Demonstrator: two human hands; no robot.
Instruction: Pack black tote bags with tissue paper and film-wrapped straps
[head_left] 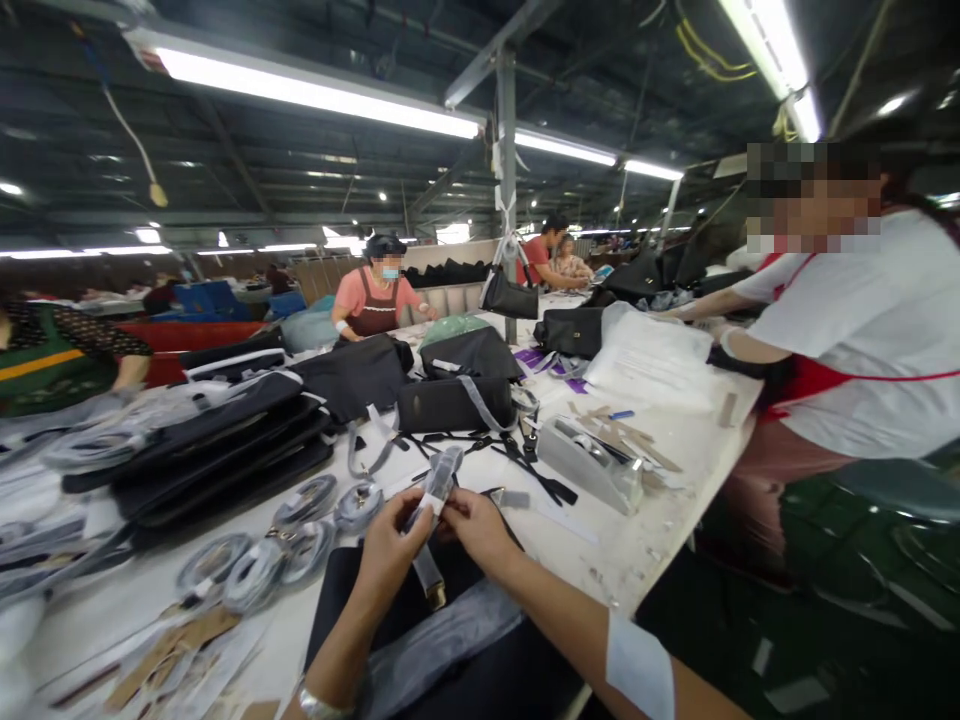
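Note:
In front of me, my left hand point(391, 535) is closed around a folded, plastic-wrapped bag strap point(445, 468) with a white band round it. My right hand point(480, 530) pinches the strap's right side, its fingertips close to the left ones. One end of the strap hangs below my hands and carries a gold-coloured metal clasp point(436, 597). Beneath them lies a black bag point(337, 590) on the table, with a wide plastic-wrapped strip point(450, 640) across it. My forearms hide part of the bag.
Coiled wrapped straps point(259, 575) and stacked black bag pieces point(217, 465) lie to the left. A tape dispenser point(585, 460) stands right of centre on the white table point(555, 580). Black bags point(454, 405) sit ahead. A co-worker point(862, 320) leans over the right edge; others work farther off.

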